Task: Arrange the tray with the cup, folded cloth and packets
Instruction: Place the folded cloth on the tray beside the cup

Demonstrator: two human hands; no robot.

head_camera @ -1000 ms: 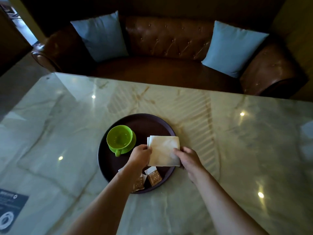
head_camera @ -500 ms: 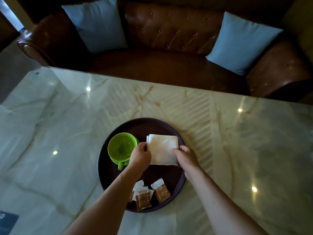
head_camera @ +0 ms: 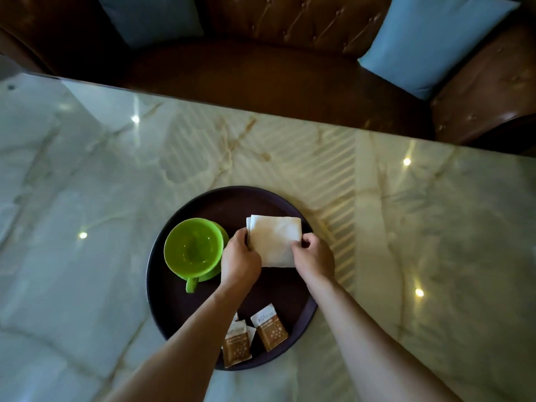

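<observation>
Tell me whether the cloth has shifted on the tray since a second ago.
No. The cloth lies in the same spot on the tray, right of the cup, both hands on its edges; only the camera moved.

Lounge: leather sofa (head_camera: 261,71), marble table (head_camera: 406,227)

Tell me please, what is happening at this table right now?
A person is arranging a round dark tray on a glossy marble table. The left hand and the right hand each grip a side of a folded white cloth over the tray. A bright green cup stands on a green saucer in the tray's left part. Small brown and white packets lie at its near edge, partly behind the left forearm.
</observation>
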